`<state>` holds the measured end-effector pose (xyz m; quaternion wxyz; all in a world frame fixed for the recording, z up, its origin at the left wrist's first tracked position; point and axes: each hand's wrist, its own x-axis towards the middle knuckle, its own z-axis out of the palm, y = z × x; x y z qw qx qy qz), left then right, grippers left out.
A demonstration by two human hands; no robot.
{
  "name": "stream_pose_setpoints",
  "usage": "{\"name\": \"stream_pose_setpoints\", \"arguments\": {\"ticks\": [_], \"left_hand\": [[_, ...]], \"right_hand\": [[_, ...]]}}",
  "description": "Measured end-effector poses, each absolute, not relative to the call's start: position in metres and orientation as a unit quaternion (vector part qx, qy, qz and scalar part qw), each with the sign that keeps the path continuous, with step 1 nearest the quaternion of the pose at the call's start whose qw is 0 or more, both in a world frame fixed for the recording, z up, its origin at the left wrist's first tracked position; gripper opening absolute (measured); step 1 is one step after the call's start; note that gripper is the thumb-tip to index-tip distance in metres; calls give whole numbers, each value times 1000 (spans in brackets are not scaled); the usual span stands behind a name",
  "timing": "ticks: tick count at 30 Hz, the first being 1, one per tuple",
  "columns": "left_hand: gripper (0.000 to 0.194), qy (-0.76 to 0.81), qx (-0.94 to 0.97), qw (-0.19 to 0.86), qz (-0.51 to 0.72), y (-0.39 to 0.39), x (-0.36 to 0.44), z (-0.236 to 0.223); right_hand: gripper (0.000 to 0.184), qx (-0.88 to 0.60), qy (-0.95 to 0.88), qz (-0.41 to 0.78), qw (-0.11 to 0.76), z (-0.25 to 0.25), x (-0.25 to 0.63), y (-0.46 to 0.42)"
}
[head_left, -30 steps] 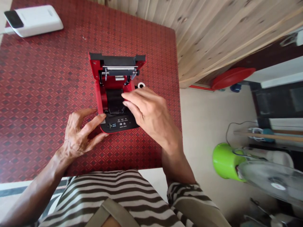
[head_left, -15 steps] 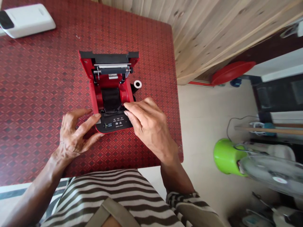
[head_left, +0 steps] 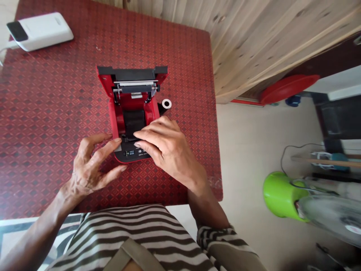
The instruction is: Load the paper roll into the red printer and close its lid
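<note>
A small red and black label printer [head_left: 113, 120] sits on the table with its lid [head_left: 132, 72] raised, a roller showing beneath it. Inside the bay lies a wide black ribbon [head_left: 134, 122], its lower end reaching the front panel [head_left: 125, 156] with its small display and printed marks. My right hand [head_left: 170, 150] reaches in from the right, fingers bunched and thumb close to them at the ribbon's front end; the fingertips partly hide it. My left hand [head_left: 93, 165] is open, its index fingertip touching the printer's front left corner and its thumb spread below.
Just right of the printer lies a black roll with a white core [head_left: 166, 104]. A white power bank [head_left: 46, 31] with a cable rests at the table's [head_left: 70, 86] far left. Wooden boards [head_left: 254, 34] border the far side; a green bucket [head_left: 278, 194] and a fan stand on the floor.
My right hand has slid left along the ribbon's front end, covering more of the panel. My left thumb has come away from the printer's front edge. The view has shifted slightly.
</note>
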<state>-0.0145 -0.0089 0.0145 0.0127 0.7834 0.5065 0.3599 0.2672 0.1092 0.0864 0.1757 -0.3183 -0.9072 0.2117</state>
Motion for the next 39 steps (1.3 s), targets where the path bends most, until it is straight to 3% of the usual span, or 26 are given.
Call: {"name": "stream_pose_setpoints", "arguments": {"ticks": [4, 9, 11, 14, 18, 24, 33, 37, 39], "left_hand": [[90, 492, 791, -4, 364, 0, -17, 33], [86, 505, 784, -107, 345, 48, -30, 70], [102, 499, 777, -125, 363, 79, -35, 83], [102, 514, 809, -60, 280, 113, -39, 93], [96, 476, 835, -24, 274, 105, -31, 85], [102, 449, 842, 5, 301, 49, -17, 61], [83, 456, 825, 6, 333, 33, -4, 38], [73, 469, 821, 13, 325, 32, -6, 36], [73, 469, 819, 18, 330, 32, -6, 34]], "right_hand": [[20, -308, -896, 216, 235, 77, 267, 111], [26, -301, -895, 191, 268, 70, 264, 111], [28, -313, -894, 172, 268, 70, 263, 108], [31, -323, -896, 123, 278, 70, 261, 99], [32, -316, -895, 39, 313, 69, 260, 86], [32, -314, -891, -2, 327, 67, 258, 76], [30, -322, -883, 5, 340, 58, 257, 74], [21, -311, -882, 18, 352, 56, 259, 75], [29, -319, -878, 25, 355, 56, 262, 74]]}}
